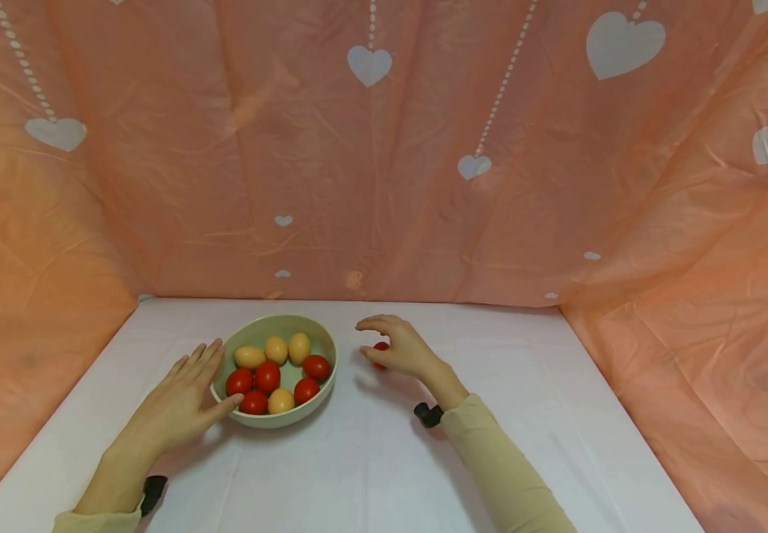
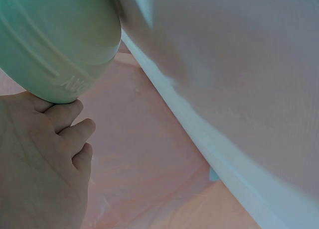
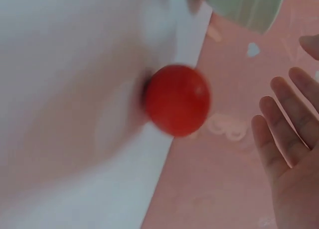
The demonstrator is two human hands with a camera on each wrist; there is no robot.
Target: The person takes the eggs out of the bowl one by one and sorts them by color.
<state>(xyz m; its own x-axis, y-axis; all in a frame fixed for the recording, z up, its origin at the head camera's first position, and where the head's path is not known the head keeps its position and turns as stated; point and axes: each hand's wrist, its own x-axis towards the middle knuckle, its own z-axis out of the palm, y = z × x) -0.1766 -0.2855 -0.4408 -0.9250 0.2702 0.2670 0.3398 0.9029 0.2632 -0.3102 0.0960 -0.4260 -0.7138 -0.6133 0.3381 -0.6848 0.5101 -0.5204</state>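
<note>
A light green bowl (image 1: 325, 337) holds several red and pale orange egg-shaped pieces, among them a red one (image 1: 266, 377) and an orange one (image 1: 281, 401). My left hand (image 1: 173, 400) rests against the bowl's left side, its fingers extended along the rim and the thumb over the front edge. To the right of the bowl, my right hand (image 1: 406, 354) is spread above a single smooth red egg-shaped piece (image 3: 178, 100) on the table. In the right wrist view that piece stands apart from the extended fingers, and the palm holds nothing.
White cloth covers the table (image 1: 370, 474). A peach curtain (image 1: 390, 185) with pale hearts hangs behind it and along both sides. Each wrist carries a small black camera, such as the right one (image 1: 428, 414).
</note>
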